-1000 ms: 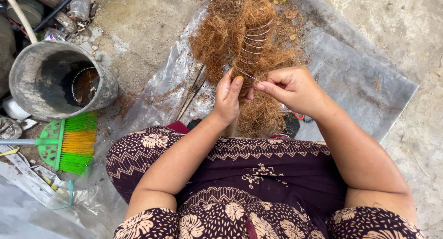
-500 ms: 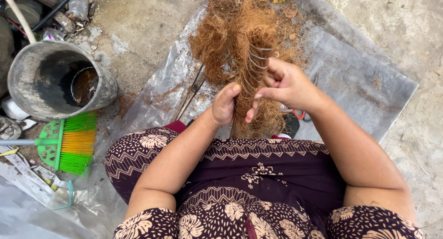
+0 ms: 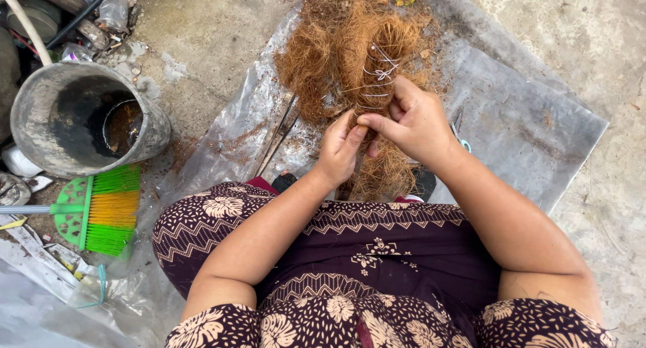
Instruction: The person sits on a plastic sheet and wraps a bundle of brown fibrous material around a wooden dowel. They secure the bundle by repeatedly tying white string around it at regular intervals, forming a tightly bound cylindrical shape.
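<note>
Two bare hands work a bundle of brown coconut fibre (image 3: 378, 65) over a clear plastic sheet (image 3: 525, 119) spread on a rough concrete floor (image 3: 215, 25). The bundle stands near the sheet's far edge, wound with turns of pale string (image 3: 381, 72), its lower end fanning out against the person's patterned dark skirt (image 3: 377, 247). Loose fibre lies heaped around it at the sheet's far left corner.

The left hand (image 3: 338, 149) curls closed around the bundle's lower stem, thumb pressed to it. The right hand (image 3: 416, 123) closes on the stem just above, its thumb and forefinger pinched together at the left hand's fingertips; whether string runs between them cannot be told.

Off the sheet's left edge stands a grey, cement-crusted bucket (image 3: 40, 119) with a smaller tin inside. Just beside it lies a hand broom (image 3: 101, 210) with green and yellow bristles. Scrap plastic and debris crowd the floor's far left corner, and a scissors handle (image 3: 464, 145) peeks out at the right wrist.

Half a second earlier the right hand sat higher on the bundle, fingers laid over the string turns, well apart from the left; now it has dropped to meet the left hand, and more of the wound string shows above it.
</note>
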Demonstrator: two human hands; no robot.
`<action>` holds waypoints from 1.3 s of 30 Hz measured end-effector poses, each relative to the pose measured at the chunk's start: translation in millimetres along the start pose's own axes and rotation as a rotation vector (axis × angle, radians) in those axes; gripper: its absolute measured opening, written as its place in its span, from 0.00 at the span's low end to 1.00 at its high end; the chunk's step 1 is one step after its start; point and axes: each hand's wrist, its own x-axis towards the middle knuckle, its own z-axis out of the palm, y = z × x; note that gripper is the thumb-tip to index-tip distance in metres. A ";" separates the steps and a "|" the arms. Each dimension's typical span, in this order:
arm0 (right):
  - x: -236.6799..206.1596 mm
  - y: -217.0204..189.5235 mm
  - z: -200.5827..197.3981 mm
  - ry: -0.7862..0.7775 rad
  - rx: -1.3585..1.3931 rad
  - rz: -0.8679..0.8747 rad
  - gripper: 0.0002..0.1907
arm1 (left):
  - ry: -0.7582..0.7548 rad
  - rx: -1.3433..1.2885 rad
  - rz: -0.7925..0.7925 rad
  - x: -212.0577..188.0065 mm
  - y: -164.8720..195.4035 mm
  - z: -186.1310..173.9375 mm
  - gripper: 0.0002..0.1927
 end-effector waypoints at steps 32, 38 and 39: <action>-5.7 19.8 4.1 -0.342 0.583 0.028 0.16 | -0.285 -0.569 -0.304 -9.1 -16.1 -25.7 0.29; -4.0 4.4 4.8 -0.104 0.533 0.123 0.17 | -0.131 -0.256 -0.106 -7.2 -4.2 -8.0 0.34; -2.5 3.2 4.8 -0.081 0.570 0.156 0.16 | -0.143 -0.188 -0.015 -5.4 -2.8 -6.5 0.34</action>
